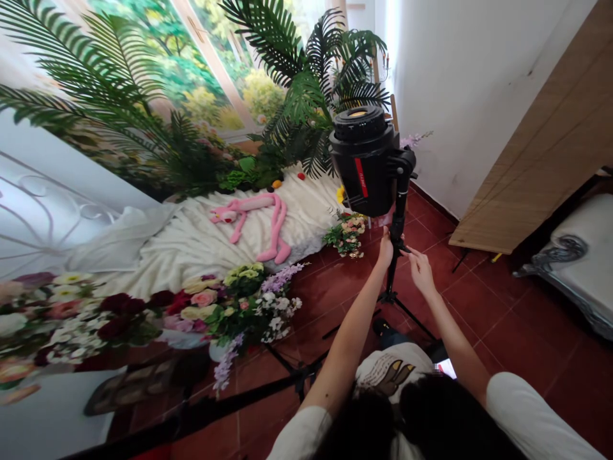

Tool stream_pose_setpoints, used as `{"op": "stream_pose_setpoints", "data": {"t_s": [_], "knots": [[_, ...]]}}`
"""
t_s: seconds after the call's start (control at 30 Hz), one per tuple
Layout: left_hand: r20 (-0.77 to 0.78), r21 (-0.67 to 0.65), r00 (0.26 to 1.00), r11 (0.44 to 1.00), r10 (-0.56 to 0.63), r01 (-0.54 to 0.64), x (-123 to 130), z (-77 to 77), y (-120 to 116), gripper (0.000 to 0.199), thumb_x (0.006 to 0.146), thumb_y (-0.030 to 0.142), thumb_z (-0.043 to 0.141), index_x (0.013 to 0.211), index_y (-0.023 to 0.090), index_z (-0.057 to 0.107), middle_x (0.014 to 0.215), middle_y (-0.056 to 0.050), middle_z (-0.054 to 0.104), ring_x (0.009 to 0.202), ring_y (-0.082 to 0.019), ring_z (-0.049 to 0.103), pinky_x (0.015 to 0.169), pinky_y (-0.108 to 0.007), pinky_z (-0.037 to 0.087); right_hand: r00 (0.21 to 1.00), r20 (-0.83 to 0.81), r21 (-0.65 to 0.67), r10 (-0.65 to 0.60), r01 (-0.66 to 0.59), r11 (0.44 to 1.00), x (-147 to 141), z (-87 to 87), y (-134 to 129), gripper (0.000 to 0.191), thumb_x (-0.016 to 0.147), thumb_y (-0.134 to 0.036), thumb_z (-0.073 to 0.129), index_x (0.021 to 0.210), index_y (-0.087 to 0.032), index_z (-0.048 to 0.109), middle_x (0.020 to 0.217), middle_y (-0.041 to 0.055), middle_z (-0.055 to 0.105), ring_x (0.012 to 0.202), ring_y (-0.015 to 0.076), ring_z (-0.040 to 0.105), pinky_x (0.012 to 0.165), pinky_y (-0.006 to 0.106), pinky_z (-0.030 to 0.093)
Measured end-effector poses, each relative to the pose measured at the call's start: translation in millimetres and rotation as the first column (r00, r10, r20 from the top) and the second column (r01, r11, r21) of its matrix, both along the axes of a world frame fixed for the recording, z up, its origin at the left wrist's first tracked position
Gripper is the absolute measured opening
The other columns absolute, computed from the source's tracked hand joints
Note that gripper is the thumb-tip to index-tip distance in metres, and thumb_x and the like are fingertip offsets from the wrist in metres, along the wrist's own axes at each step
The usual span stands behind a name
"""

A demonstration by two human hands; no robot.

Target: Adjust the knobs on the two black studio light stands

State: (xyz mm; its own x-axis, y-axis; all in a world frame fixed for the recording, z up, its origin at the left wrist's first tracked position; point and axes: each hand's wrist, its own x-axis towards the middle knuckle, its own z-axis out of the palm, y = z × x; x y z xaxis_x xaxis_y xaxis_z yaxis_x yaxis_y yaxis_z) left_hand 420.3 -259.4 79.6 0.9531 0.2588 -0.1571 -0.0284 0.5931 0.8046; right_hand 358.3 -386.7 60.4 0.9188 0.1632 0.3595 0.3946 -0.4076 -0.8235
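A black studio light (366, 163), marked with a red label, is seen right of centre in the upper half of the frame, its round front turned upward. It is borne by a bracket at its right side, which is fixed on a black light stand (392, 271); the stand's legs are spread over the red tiled floor (507, 319) below.

The pole of the stand is grasped just under the light by the left hand (385, 249), whose grip is closed about it from the left, the fingers partly hidden by the pole. A small black knob (401, 246) on the pole's right side is touched by the fingertips of the right hand (421, 271); whether that grip is pinched on the knob cannot be told.

At centre left, a pink plush toy (256, 203) is laid on a creamy white blanket (163, 246), in front of which a row of flowers (204, 298) is arranged across the lower left. A small bouquet (349, 236) is placed beside the blanket's right end, near the stand. The upper left is filled by palm fronds (117, 57) before a garden backdrop (215, 45). A wooden panel (541, 140) is leaned at the upper right, and a white-cushioned seat (589, 243) is partly shown at the right edge.
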Motion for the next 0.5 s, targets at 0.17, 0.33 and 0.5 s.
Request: {"op": "stream_pose_setpoints", "data": {"t_s": [0.17, 0.33, 0.5], "knots": [[-0.034, 0.004, 0.999, 1.0, 0.007, -0.007, -1.5, 1.5, -0.3, 0.047, 0.099, 0.045, 0.034, 0.071, 0.016, 0.058, 0.06, -0.002, 0.062, 0.063, -0.012, 0.065, 0.062, -0.021, 0.051, 1.0, 0.027, -0.012, -0.01, 0.01, 1.0, 5.6, -7.6, 0.0, 0.045, 0.099, -0.049, 0.035, 0.119, -0.029, 0.07, 0.125, 0.0056, 0.067, 0.117, 0.0235, 0.058, 0.108, 0.045, 0.041], [-0.027, 0.002, 1.0, 1.0, -0.002, 0.002, -2.7, 2.2, 0.5, 0.042, 0.096, 0.047, 0.041, 0.075, 0.016, 0.06, 0.062, -0.004, 0.064, 0.064, -0.014, 0.066, 0.06, -0.022, 0.051, 0.998, -0.036, 0.057, -0.049, 0.052, 0.997, 6.5, -8.3, 5.1, 0.045, 0.098, -0.05, 0.037, 0.117, -0.028, 0.071, 0.121, 0.0052, 0.071, 0.114, 0.0238, 0.064, 0.106, 0.041, 0.045], [-0.029, -0.004, 1.0, 1.0, 0.01, -0.01, -3.3, 4.9, -1.5, 0.042, 0.096, 0.047, 0.043, 0.076, 0.015, 0.062, 0.065, -0.003, 0.066, 0.063, -0.011, 0.065, 0.064, -0.021, 0.052, 0.99, -0.096, 0.131, -0.108, 0.12, 0.984, 2.3, 0.0, 11.0, 0.043, 0.096, -0.051, 0.042, 0.113, -0.028, 0.073, 0.116, 0.0038, 0.073, 0.112, 0.0259, 0.067, 0.101, 0.04, 0.05]]}}
